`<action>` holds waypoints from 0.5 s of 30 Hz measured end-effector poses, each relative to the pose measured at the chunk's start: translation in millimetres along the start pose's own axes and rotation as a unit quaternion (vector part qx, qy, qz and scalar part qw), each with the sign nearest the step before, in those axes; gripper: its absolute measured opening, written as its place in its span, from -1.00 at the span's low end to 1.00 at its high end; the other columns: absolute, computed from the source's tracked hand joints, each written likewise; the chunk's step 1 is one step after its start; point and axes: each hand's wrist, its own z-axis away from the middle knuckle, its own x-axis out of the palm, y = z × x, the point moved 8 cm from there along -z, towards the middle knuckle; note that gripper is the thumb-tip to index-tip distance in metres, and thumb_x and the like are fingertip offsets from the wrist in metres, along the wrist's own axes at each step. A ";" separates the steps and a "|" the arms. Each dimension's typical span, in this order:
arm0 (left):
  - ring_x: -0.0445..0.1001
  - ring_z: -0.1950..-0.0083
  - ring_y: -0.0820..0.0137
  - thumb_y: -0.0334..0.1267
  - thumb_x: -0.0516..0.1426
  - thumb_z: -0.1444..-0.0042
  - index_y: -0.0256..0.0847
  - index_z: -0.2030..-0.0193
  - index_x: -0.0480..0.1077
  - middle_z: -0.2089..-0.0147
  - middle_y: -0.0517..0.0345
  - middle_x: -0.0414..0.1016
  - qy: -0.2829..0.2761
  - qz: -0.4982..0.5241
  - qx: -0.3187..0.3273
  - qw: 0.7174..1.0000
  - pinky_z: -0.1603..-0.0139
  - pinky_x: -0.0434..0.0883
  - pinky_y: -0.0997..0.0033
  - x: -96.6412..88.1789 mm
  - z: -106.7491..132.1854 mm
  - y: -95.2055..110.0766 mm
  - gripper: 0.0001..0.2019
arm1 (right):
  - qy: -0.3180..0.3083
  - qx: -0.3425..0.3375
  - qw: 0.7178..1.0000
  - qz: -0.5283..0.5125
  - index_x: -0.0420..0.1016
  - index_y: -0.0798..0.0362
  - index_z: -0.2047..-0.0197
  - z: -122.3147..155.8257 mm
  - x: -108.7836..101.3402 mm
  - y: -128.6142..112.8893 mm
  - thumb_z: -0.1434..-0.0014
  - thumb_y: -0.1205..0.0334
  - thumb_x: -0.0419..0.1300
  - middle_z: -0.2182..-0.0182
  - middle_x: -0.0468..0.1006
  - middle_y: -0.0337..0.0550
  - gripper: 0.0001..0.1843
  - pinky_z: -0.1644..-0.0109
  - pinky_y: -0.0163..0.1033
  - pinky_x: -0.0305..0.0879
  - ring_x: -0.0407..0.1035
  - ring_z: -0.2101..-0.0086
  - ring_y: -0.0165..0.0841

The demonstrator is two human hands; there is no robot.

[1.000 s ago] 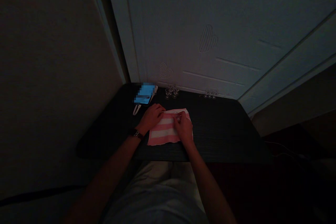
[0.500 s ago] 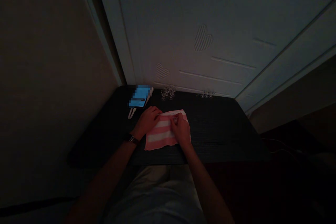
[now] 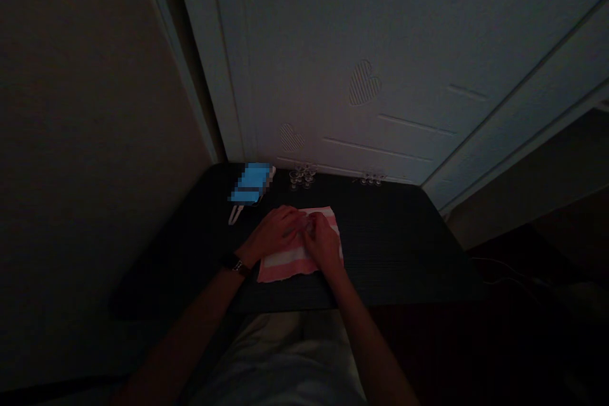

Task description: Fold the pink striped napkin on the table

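A pink-and-white striped cloth (image 3: 290,263) lies spread on the dark table. My left hand (image 3: 276,231), a dark band on its wrist, rests over the cloth's left part with fingers stretched toward the right hand. On the cloth's right side, my right hand (image 3: 324,242) has its thumb and fingers closed on a small clear object (image 3: 310,224). That object is mostly covered by fingers, and its kind is too dim to make out. The left fingertips are close beside it; whether they touch it I cannot tell.
Two groups of small clear pieces stand by the back wall, a left group (image 3: 302,176) and a right group (image 3: 372,179). A lit phone (image 3: 251,184) with a white cable (image 3: 235,213) lies at the back left of the dark table (image 3: 394,254). The room is dim.
My left hand has slid right across the cloth toward the right fingers. My right hand has shifted slightly left with the small clear object. The camera view has tilted up a little.
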 end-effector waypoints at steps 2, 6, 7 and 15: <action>0.23 -0.10 0.24 -0.27 0.03 -0.11 -0.14 -0.09 0.21 -0.06 0.01 0.29 0.001 0.013 -0.001 1.000 -0.11 0.20 0.17 1.5 0.7 0.3 -0.63 | -0.001 -0.031 0.999 -0.024 0.16 0.08 -0.04 -1.2 1.2 -5.1 -0.10 0.24 0.00 0.10 0.37 -0.08 -0.60 0.13 -0.26 0.19 0.30 0.17 -0.32; 0.25 -0.08 0.27 -0.28 0.02 -0.12 -0.16 -0.10 0.17 -0.06 0.01 0.29 0.014 0.041 -0.024 0.999 -0.08 0.23 0.20 -0.1 0.4 -6.0 -0.62 | -0.014 -0.081 0.995 -0.057 0.14 0.13 -0.07 -2.0 4.7 -12.5 -0.02 0.34 0.04 0.08 0.35 -0.05 -0.50 0.00 -0.21 0.15 0.24 0.09 -0.30; 0.25 -0.08 0.27 -0.29 0.02 -0.13 -0.16 -0.08 0.19 -0.05 0.01 0.29 0.015 0.038 -0.026 0.999 -0.08 0.23 0.19 -1.0 0.2 -6.8 -0.65 | -0.021 -0.092 0.994 -0.061 0.16 0.12 -0.07 -1.8 5.6 -13.9 -0.02 0.35 0.04 0.09 0.35 -0.05 -0.51 -0.01 -0.20 0.14 0.23 0.09 -0.30; 0.23 -0.12 0.29 -0.29 0.04 -0.12 -0.14 -0.02 0.25 -0.05 0.04 0.33 -0.005 0.030 -0.004 1.000 -0.11 0.19 0.20 -1.1 0.4 -0.6 -0.70 | -0.026 -0.108 0.989 -0.100 0.29 0.09 0.05 0.1 3.0 -13.5 -0.05 0.36 0.04 0.16 0.34 -0.08 -0.65 -0.03 -0.18 0.14 0.21 0.10 -0.31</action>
